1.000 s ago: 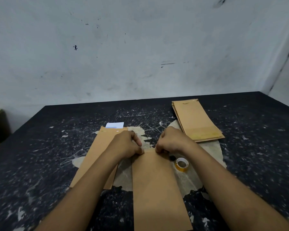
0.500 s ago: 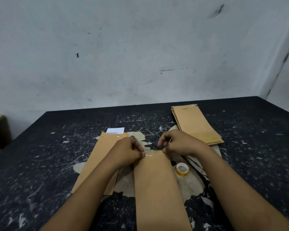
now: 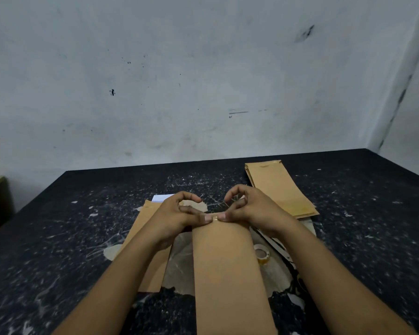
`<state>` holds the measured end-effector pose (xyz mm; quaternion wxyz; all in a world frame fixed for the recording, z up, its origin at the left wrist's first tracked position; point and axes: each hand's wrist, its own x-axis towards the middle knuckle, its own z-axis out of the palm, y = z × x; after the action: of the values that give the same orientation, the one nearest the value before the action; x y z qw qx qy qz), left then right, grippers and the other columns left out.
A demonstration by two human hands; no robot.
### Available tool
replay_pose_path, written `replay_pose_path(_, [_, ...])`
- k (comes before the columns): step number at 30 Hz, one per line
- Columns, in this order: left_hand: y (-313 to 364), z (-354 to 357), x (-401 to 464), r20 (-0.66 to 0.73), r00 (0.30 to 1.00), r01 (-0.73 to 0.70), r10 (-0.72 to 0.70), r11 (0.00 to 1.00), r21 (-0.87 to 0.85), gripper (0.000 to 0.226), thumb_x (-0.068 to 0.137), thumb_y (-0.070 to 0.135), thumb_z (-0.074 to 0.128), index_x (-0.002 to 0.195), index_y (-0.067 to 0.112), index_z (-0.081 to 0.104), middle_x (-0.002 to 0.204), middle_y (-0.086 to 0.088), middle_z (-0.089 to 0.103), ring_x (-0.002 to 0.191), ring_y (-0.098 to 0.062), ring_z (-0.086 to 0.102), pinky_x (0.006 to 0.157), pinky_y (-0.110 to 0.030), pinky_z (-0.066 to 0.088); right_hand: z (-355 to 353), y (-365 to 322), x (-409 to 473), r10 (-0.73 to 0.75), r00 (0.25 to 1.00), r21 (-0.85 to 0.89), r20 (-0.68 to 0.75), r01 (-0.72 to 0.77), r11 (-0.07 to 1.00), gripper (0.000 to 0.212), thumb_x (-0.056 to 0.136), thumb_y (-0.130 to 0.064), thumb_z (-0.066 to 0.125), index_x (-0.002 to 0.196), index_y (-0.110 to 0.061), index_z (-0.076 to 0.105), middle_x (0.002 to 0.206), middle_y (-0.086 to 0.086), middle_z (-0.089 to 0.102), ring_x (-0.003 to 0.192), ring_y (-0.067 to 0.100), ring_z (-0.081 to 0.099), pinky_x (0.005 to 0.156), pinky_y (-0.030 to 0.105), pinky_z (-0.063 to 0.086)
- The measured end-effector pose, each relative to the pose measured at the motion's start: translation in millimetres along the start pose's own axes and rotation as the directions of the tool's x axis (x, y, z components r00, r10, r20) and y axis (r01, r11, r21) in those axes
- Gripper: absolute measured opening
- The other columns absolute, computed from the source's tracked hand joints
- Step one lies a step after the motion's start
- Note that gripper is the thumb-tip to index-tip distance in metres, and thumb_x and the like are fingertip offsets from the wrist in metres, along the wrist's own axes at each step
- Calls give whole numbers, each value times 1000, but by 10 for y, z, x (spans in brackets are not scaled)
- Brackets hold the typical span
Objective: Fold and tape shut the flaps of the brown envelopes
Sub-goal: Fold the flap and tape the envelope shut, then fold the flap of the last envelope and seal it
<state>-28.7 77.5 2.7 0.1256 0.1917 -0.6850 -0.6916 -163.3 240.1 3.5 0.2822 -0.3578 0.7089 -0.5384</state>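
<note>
A long brown envelope [image 3: 228, 274] lies in front of me on the black table [image 3: 65, 238], its far end bowed up a little. My left hand [image 3: 177, 216] and right hand [image 3: 249, 209] meet at that far edge. Both thumbs press a shiny strip of clear tape [image 3: 214, 218] at the middle of the edge, and the fingers arch over behind it, pinching the envelope's end. The folded flap itself is hidden under the thumbs. A small roll of tape [image 3: 263, 253] lies flat just right of the envelope, by my right forearm.
A stack of brown envelopes [image 3: 140, 228] lies to the left, partly under my left arm, with a white slip [image 3: 161, 197] at its far end. Another stack [image 3: 278, 189] sits at the back right. A wall closes off the table's far edge.
My thumbs have slid inward from the envelope's top corners and now meet at the middle of the edge. The index fingers have lifted and arched, and the envelope's end has bowed upward.
</note>
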Motion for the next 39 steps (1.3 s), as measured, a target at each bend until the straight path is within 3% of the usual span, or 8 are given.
replay_pose_path(10, [-45, -30, 61, 28, 997, 66, -66, 998, 14, 38, 81, -17, 68, 112, 4, 59, 85, -19, 71, 79, -18, 72, 68, -31, 55, -272, 92, -6, 103, 987, 113, 124, -117, 987, 37, 86, 19, 60, 111, -8, 51, 96, 19, 75, 91, 30, 64, 85, 46, 46])
replay_pose_path(17, [-68, -141, 94, -103, 994, 47, -48, 999, -9, 36, 84, -14, 65, 114, 6, 60, 77, -9, 70, 75, -19, 64, 69, -33, 56, -263, 89, -38, 128, 983, 224, 133, -156, 962, 39, 91, 9, 63, 125, -3, 49, 95, 14, 69, 79, 20, 70, 62, 31, 57])
replay_pose_path(22, [-34, -344, 128, -245, 970, -20, 1, 997, -76, 35, 86, -9, 66, 116, 9, 60, 100, -16, 68, 85, -24, 65, 70, -33, 55, -172, 42, -83, 225, 944, 137, 242, -263, 955, 40, 87, 6, 70, 122, -4, 54, 101, 16, 74, 87, 25, 73, 63, 33, 59])
replay_pose_path(27, [-71, -419, 182, -258, 963, -78, 72, 997, -11, 30, 92, 14, 68, 121, 15, 59, 111, -10, 68, 98, -25, 69, 79, -33, 56, -305, -65, -57, 208, 976, 140, -60, -198, 970, 20, 90, -7, 70, 110, -8, 68, 105, 10, 73, 96, 26, 70, 81, 45, 58])
replay_pose_path(31, [-137, -585, 230, -401, 889, -90, 223, 942, 324, 17, 94, 28, 67, 109, 23, 61, 108, -1, 66, 96, -19, 65, 83, -39, 55, -712, -149, 39, 236, 891, 162, -388, -187, 969, 18, 93, -11, 69, 108, -20, 69, 107, 5, 69, 96, 23, 64, 73, 35, 52])
replay_pose_path(34, [-248, -801, 273, -464, 832, 57, 305, 784, 618, 16, 94, 33, 66, 104, 22, 60, 105, 0, 65, 94, -19, 60, 80, -36, 49, -1046, -109, 184, 245, 818, 130, -521, -207, 970, 25, 94, -9, 67, 119, -11, 69, 111, 7, 67, 92, 21, 60, 70, 35, 48])
replay_pose_path(36, [-335, -917, 297, -487, 822, 199, 296, 650, 733, 24, 92, 44, 64, 104, 25, 56, 113, -7, 64, 99, -24, 59, 84, -42, 52, -1210, -39, 286, 262, 779, 93, -569, -256, 962, 22, 94, -9, 67, 115, -9, 71, 116, 12, 68, 96, 25, 62, 84, 44, 52])
replay_pose_path(39, [-435, -998, 345, -530, 833, 390, 159, 509, 767, 68, 84, 70, 57, 128, 18, 52, 132, -15, 56, 120, -35, 54, 95, -52, 50, -1348, 59, 399, 267, 733, 9, -626, -335, 942, 22, 95, -11, 67, 116, -9, 72, 120, 13, 68, 105, 29, 62, 98, 48, 52])
